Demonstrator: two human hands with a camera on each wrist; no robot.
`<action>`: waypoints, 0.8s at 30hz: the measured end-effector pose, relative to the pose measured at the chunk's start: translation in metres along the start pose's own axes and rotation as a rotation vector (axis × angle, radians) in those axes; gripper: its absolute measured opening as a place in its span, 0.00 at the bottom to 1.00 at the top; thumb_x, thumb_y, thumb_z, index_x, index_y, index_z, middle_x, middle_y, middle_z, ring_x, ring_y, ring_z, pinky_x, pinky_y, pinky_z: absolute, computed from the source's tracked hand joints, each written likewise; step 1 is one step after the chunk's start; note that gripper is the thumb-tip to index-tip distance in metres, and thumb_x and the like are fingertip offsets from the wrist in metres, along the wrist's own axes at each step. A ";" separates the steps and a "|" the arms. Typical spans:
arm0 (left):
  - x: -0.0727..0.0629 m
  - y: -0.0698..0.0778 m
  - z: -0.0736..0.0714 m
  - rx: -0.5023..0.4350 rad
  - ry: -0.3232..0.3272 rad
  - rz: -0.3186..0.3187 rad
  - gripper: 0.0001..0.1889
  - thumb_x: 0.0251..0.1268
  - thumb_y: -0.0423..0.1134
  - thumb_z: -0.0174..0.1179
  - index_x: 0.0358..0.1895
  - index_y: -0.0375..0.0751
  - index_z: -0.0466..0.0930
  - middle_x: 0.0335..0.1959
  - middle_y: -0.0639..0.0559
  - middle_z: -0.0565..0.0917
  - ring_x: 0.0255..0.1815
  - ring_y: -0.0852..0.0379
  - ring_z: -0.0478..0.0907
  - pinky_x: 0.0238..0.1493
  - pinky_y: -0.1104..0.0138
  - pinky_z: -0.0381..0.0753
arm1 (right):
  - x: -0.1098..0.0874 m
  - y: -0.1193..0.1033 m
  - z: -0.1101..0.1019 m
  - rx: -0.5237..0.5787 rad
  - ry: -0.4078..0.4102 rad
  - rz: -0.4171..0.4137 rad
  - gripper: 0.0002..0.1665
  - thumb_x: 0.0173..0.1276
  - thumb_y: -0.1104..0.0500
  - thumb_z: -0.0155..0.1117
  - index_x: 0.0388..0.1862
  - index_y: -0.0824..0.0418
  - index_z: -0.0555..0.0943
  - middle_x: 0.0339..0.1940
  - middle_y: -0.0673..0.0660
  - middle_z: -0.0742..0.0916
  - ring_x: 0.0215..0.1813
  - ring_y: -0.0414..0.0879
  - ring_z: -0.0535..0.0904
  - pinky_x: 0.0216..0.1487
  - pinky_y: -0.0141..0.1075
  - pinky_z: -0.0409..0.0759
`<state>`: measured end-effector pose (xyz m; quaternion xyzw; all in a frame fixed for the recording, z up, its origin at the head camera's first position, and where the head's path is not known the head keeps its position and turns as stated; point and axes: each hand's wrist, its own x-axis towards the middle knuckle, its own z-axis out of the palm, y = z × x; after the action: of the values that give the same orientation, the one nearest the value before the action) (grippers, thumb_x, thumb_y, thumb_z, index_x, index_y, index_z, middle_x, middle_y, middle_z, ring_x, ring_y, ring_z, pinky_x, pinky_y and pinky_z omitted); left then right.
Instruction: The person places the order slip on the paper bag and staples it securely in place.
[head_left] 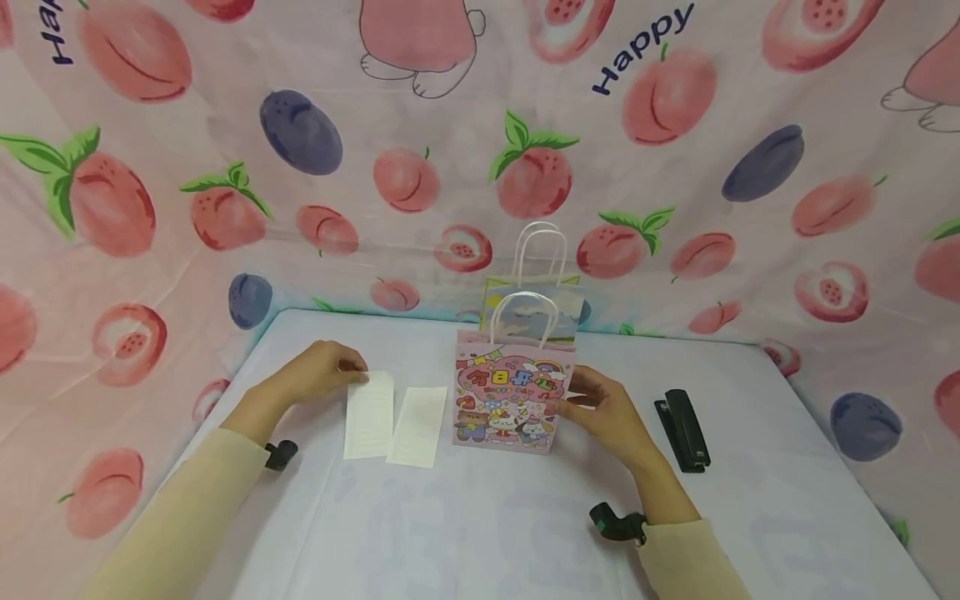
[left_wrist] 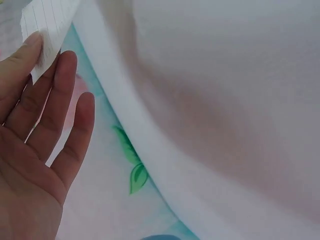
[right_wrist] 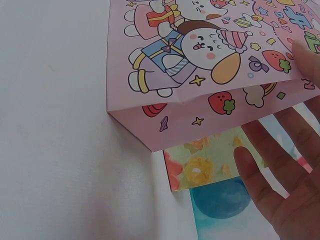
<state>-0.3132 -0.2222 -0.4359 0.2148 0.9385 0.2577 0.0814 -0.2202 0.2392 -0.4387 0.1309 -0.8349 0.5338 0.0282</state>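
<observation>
My left hand [head_left: 318, 372] pinches the top edge of a lined slip of paper [head_left: 369, 417] between thumb and fingers. In the left wrist view, the thumb lies on the face of the ruled paper [left_wrist: 47, 30] and the other fingers spread behind it. A second pale slip [head_left: 417, 427] lies on the table just to its right. My right hand [head_left: 607, 412] holds the right side of a pink paper gift bag [head_left: 513, 400], which stands upright with white handles. Up close, the thumb rests on the bag's cartoon front [right_wrist: 200, 50], the fingers behind its side.
Directly behind the pink bag stands another gift bag [head_left: 528, 302], landscape-printed, its handles up. A black stapler [head_left: 682, 431] lies to the right of my right hand. The table's white cloth [head_left: 480, 533] reaches back to a fruit-printed curtain [head_left: 442, 200].
</observation>
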 end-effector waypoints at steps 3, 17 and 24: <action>-0.003 0.005 -0.007 0.009 0.013 0.015 0.05 0.71 0.41 0.67 0.42 0.47 0.91 0.39 0.55 0.90 0.42 0.57 0.82 0.50 0.57 0.83 | -0.001 0.001 0.000 -0.007 0.001 -0.005 0.27 0.67 0.55 0.77 0.64 0.50 0.82 0.56 0.56 0.89 0.58 0.52 0.83 0.61 0.49 0.80; -0.010 0.030 -0.030 0.022 0.053 0.073 0.05 0.70 0.40 0.68 0.42 0.46 0.91 0.36 0.56 0.89 0.39 0.58 0.82 0.45 0.61 0.84 | 0.000 0.002 0.000 -0.031 0.009 -0.014 0.27 0.67 0.54 0.77 0.64 0.50 0.82 0.55 0.54 0.90 0.58 0.51 0.83 0.61 0.46 0.81; -0.015 0.047 -0.039 0.037 0.071 0.101 0.05 0.71 0.39 0.68 0.42 0.45 0.91 0.36 0.56 0.89 0.38 0.59 0.83 0.44 0.61 0.84 | 0.000 0.001 0.000 -0.027 0.007 -0.015 0.27 0.66 0.54 0.77 0.64 0.50 0.82 0.55 0.54 0.89 0.59 0.50 0.83 0.60 0.44 0.81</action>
<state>-0.2934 -0.2094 -0.3776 0.2541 0.9333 0.2517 0.0310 -0.2206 0.2394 -0.4397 0.1346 -0.8410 0.5227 0.0370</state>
